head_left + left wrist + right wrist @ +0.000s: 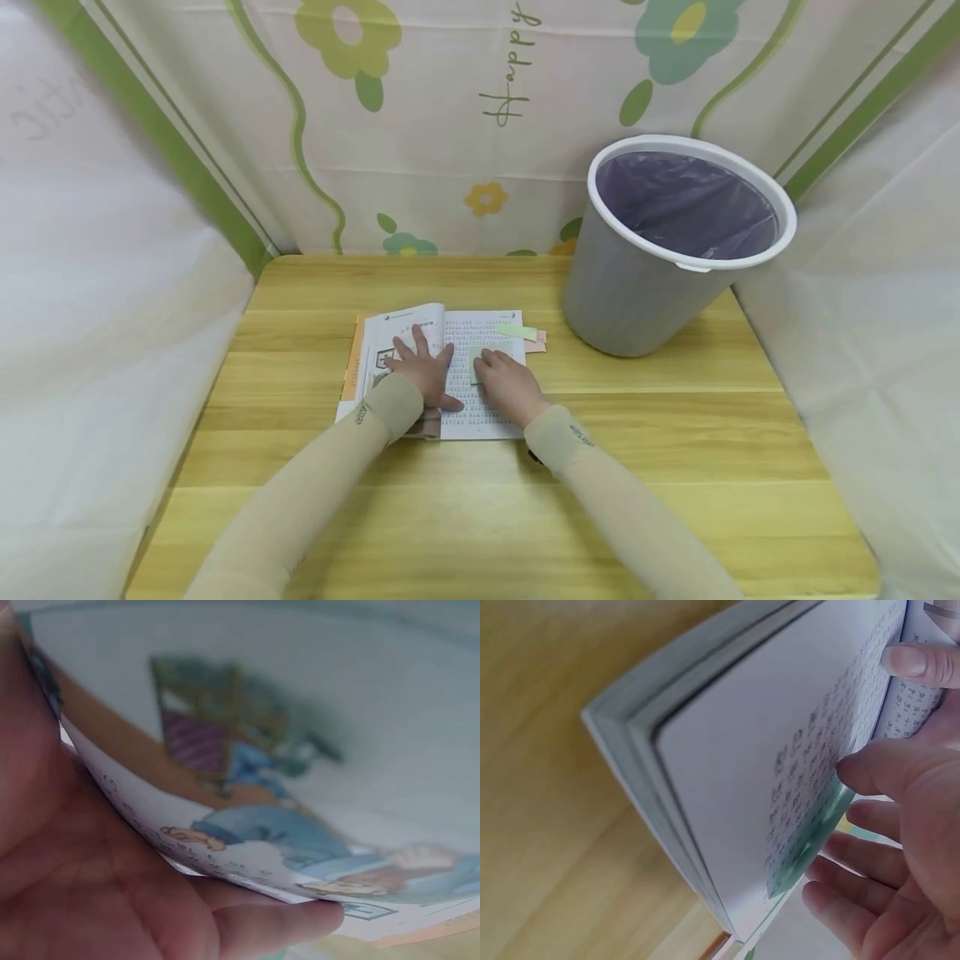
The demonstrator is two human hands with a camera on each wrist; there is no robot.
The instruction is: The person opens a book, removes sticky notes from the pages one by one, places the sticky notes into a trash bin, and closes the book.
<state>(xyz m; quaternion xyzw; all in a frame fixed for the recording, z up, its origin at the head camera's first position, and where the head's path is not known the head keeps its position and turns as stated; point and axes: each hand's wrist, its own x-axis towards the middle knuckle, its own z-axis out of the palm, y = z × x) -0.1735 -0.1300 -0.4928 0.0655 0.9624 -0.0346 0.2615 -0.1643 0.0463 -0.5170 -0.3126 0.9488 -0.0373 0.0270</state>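
Observation:
An open book (480, 428) lies on the table, its left pages bulging up near the fold. My left hand (422, 372) rests on the left page with fingers spread and thumb across the fold. In the left wrist view an illustrated page (300, 780) curves up beside that palm. On the right page lies a green sticky note (810, 840), partly covered by my right hand (510, 387). The right fingertips and thumb touch the note, the fingers loosely bent. A pale green strip (516, 331) and a pink strip (538, 342) stick out past the book's right edge.
A grey trash bin (630, 292) with a white rim and a dark purple liner stands at the table's back right. The wooden table (465, 508) meets a flowered cloth (420, 150) at the back. White cloth hangs along both sides.

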